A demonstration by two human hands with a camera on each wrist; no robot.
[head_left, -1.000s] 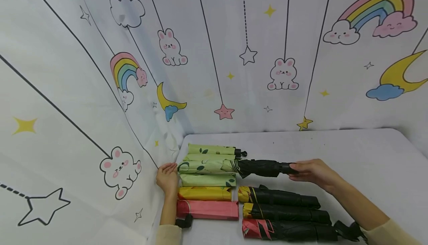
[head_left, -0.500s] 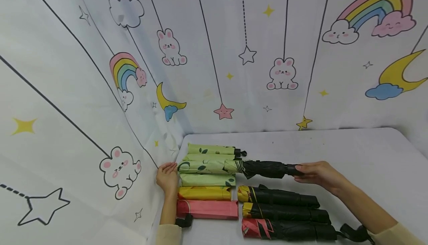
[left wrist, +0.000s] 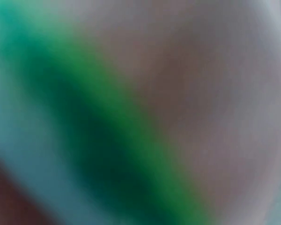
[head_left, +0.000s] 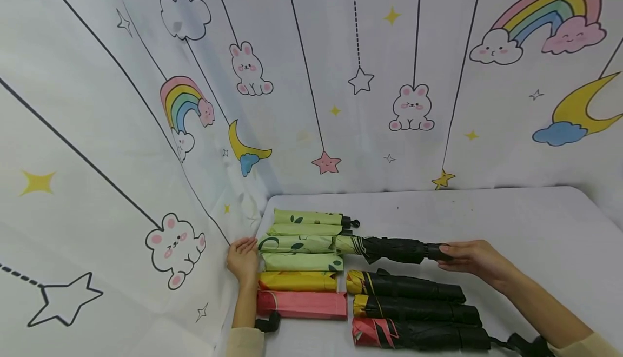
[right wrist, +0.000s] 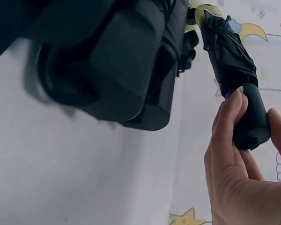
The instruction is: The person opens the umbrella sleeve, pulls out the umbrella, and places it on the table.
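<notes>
My right hand [head_left: 479, 262] grips the black handle end of a folded umbrella [head_left: 396, 250] with fingers and thumb. In the right wrist view the thumb and fingers lie on either side of the handle [right wrist: 250, 117]. The umbrella's light-green cloth end meets the right end of a green leaf-print sleeve [head_left: 297, 244]. At that sleeve's left end, my left hand [head_left: 243, 262] pinches it with the fingertips. The left wrist view is blurred, with a green band [left wrist: 107, 131] across it.
Two green-covered umbrellas [head_left: 306, 218] lie behind the sleeve. In front are another green sleeve [head_left: 302, 263], a yellow sleeve [head_left: 297, 282] and a pink sleeve [head_left: 302, 306]. Several black folded umbrellas [head_left: 418, 309] lie front right. A printed curtain [head_left: 370, 146] stands behind.
My right hand has moved right and slightly toward the front with the umbrella, and more of its green cloth end shows outside the sleeve. The left hand has stayed at the sleeve's end.
</notes>
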